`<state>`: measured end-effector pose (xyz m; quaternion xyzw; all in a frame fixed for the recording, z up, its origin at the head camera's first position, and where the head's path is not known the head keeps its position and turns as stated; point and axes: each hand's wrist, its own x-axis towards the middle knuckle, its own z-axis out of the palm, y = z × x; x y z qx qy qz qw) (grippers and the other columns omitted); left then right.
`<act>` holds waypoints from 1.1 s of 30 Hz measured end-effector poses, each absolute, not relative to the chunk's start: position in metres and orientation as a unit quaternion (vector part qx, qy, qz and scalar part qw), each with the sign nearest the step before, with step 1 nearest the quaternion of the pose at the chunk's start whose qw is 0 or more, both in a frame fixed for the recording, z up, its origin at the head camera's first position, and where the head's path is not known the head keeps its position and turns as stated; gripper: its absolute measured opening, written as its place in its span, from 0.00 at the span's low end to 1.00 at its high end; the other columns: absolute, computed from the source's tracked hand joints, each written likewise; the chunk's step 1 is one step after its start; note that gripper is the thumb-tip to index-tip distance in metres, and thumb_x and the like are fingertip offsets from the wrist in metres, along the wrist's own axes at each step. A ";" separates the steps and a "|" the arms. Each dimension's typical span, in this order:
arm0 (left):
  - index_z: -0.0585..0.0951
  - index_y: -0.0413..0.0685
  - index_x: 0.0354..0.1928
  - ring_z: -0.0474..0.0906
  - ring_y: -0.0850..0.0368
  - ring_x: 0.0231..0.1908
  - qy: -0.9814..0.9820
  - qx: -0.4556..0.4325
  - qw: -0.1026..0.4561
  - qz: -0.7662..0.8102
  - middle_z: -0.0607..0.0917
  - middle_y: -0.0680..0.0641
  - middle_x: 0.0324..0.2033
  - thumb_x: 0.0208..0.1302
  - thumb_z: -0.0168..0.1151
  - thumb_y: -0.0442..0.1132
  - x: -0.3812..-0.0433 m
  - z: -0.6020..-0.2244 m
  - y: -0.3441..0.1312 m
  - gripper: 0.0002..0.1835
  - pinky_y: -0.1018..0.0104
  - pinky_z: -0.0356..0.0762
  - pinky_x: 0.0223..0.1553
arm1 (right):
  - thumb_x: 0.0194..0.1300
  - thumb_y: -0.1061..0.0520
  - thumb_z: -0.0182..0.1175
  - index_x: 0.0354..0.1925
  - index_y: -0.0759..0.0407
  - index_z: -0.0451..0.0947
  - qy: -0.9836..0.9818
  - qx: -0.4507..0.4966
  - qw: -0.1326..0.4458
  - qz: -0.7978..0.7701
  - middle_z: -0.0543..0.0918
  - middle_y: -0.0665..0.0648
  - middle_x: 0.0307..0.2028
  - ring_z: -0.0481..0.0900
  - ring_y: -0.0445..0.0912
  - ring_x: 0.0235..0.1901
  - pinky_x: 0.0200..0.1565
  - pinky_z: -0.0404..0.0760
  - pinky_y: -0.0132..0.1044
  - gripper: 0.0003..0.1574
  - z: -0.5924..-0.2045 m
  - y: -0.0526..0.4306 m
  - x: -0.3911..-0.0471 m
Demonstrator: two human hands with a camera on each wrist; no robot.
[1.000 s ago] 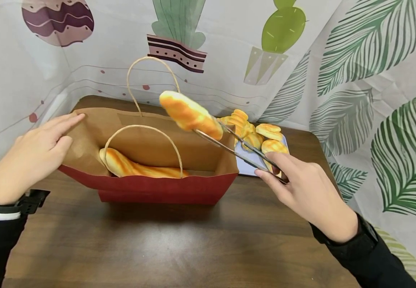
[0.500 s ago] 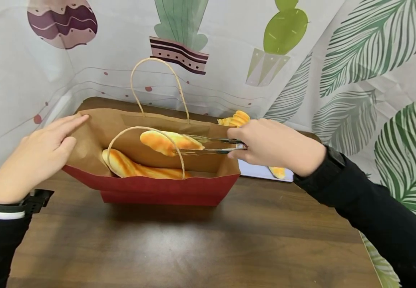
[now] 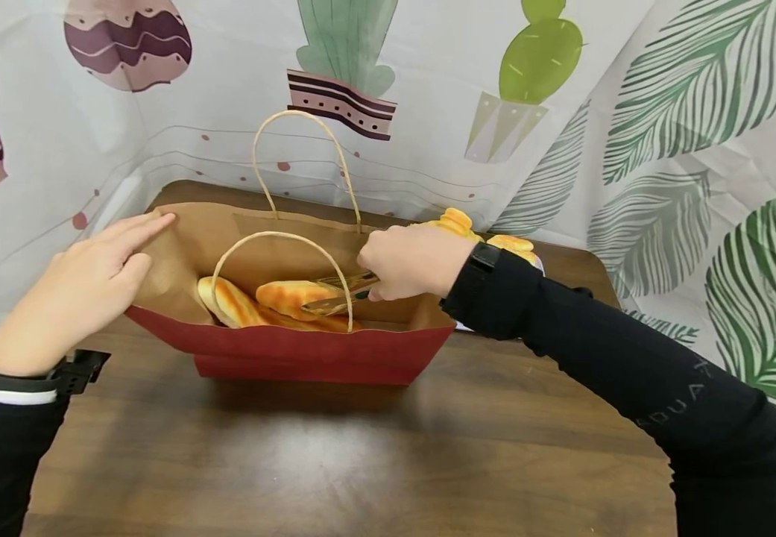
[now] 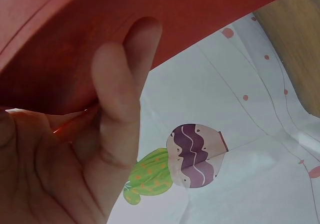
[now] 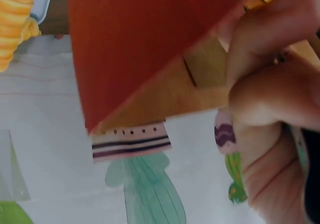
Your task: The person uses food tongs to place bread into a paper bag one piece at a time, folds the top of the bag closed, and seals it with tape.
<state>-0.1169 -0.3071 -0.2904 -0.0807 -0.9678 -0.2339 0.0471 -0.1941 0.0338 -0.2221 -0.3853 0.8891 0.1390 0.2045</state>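
A red paper bag (image 3: 307, 355) with a brown inside and two cord handles stands upright on the table. My left hand (image 3: 86, 283) grips its left side wall, the thumb inside and fingers against the red outside in the left wrist view. My right hand (image 3: 408, 261) reaches over the bag's right end and holds metal tongs (image 3: 323, 305). Between the tong tips is a bread roll (image 3: 287, 297), low inside the bag, overlapping a longer loaf (image 3: 229, 304) that lies along the bottom. The front wall hides part of the loaf.
Behind the right forearm, a pale tray (image 5: 46, 4) carries several breads, among them a ridged one (image 5: 15, 22) and a round one (image 3: 510, 243). One handle (image 3: 273, 235) arches across the bag's opening. A printed cloth (image 3: 428, 89) hangs behind the wooden table (image 3: 334, 462).
My right hand has moved left and down, carrying the roll in the tongs from above the bag's right side into it. My left hand has kept its place on the bag.
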 end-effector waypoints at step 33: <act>0.63 0.40 0.81 0.60 0.22 0.73 -0.967 -0.088 0.054 -0.232 0.64 0.30 0.77 0.79 0.35 0.35 -0.118 -0.292 -0.303 0.31 0.21 0.53 0.68 | 0.71 0.47 0.70 0.51 0.63 0.82 0.911 -0.378 0.144 0.078 0.87 0.60 0.44 0.86 0.56 0.44 0.49 0.85 0.48 0.22 -0.200 0.078 -0.181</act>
